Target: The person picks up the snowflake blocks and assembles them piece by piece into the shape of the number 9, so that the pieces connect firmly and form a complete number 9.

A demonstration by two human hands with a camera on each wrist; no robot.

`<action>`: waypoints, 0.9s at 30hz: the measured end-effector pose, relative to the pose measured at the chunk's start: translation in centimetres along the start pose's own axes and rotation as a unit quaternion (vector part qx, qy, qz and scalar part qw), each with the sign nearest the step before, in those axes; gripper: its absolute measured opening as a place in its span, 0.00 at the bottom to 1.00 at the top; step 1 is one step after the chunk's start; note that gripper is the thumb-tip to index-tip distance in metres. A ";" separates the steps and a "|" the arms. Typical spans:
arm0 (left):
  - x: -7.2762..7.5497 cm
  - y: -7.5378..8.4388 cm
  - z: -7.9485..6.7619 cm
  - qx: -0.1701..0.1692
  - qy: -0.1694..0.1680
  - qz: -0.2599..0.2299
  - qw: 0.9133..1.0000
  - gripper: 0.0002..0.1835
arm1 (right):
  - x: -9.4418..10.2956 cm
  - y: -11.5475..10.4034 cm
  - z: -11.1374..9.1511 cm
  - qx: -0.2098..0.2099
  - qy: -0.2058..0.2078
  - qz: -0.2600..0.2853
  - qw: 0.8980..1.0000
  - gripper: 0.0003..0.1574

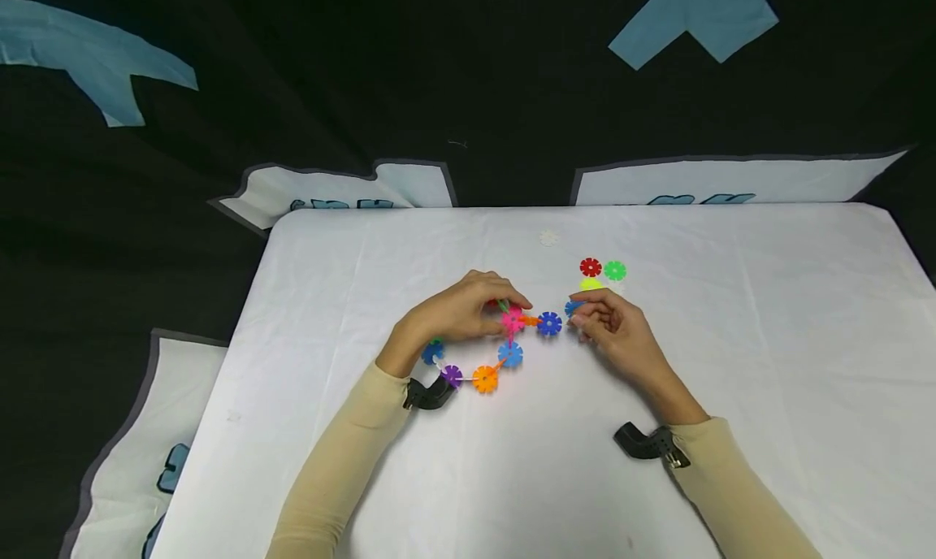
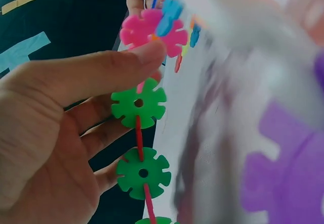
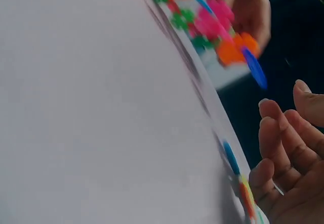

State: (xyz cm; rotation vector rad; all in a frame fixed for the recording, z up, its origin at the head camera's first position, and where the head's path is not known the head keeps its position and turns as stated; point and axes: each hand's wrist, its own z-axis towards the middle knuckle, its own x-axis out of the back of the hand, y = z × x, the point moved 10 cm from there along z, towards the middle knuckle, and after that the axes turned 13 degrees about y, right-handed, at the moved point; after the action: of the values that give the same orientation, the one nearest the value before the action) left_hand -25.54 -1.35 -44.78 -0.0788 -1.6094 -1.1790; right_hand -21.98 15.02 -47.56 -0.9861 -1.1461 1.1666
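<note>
My left hand (image 1: 478,305) pinches a pink notched plastic disc (image 1: 513,319), with the thumb pressed on it in the left wrist view. This disc belongs to a chain of interlocking snowflake discs: green discs (image 2: 144,173) joined by red ones seen edge-on, a light blue disc (image 1: 510,353), an orange disc (image 1: 485,379) and a purple disc (image 1: 452,375). A dark blue disc (image 1: 549,323) forms the end toward the right hand. My right hand (image 1: 613,325) has loosely bent fingers with nothing between them, beside a loose blue disc (image 3: 231,157) on the table.
Beyond the right hand lie loose red (image 1: 591,267), green (image 1: 615,270) and yellow (image 1: 591,284) discs. A white disc (image 1: 549,238) is near the far edge of the white-covered table (image 1: 804,340). Dark cloth (image 1: 512,80) hangs behind it.
</note>
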 end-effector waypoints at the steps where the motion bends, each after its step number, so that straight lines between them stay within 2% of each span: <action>1: 0.0 -0.1 0.0 0.004 -0.006 0.000 1.000 0.21 | 0.6 -0.1 0.3 0.011 0.010 -0.006 1.000 0.19; 3: -0.1 -0.1 0.1 0.009 -0.017 -0.003 1.000 0.21 | 1.7 -1.1 0.7 0.031 0.027 -0.035 0.999 0.19; 6: -0.2 0.0 0.1 0.008 -0.025 -0.007 1.000 0.22 | 2.9 -1.3 1.3 0.065 0.043 -0.089 0.993 0.21; 10: -0.2 0.5 -0.1 -0.009 -0.023 -0.010 1.000 0.22 | 3.0 -0.6 2.6 0.107 0.032 -0.182 0.977 0.23; 13: 0.0 0.6 -0.1 -0.016 -0.007 -0.005 1.000 0.21 | 2.3 -0.5 4.2 0.112 0.002 -0.221 0.969 0.23; 17: 0.4 0.6 0.0 -0.011 0.018 -0.010 1.000 0.22 | 1.0 0.4 6.8 0.088 -0.048 -0.238 0.966 0.24; 19: 0.3 0.6 0.0 -0.014 0.023 -0.017 0.999 0.21 | 0.3 1.2 7.9 0.079 -0.077 -0.253 0.961 0.25; 23: -0.1 0.6 -0.1 -0.018 0.016 -0.024 0.999 0.20 | -1.0 2.3 9.4 0.080 -0.136 -0.277 0.948 0.31; 27: 0.0 0.6 -0.1 -0.014 0.009 -0.017 1.000 0.21 | -2.1 2.5 10.1 0.093 -0.181 -0.315 0.927 0.34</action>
State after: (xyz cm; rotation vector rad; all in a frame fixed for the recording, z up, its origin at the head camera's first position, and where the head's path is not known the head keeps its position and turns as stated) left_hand -25.11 -1.15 -44.42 -0.0593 -1.5843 -1.2249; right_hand -32.44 13.34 -48.62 -0.2104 -1.4686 0.9160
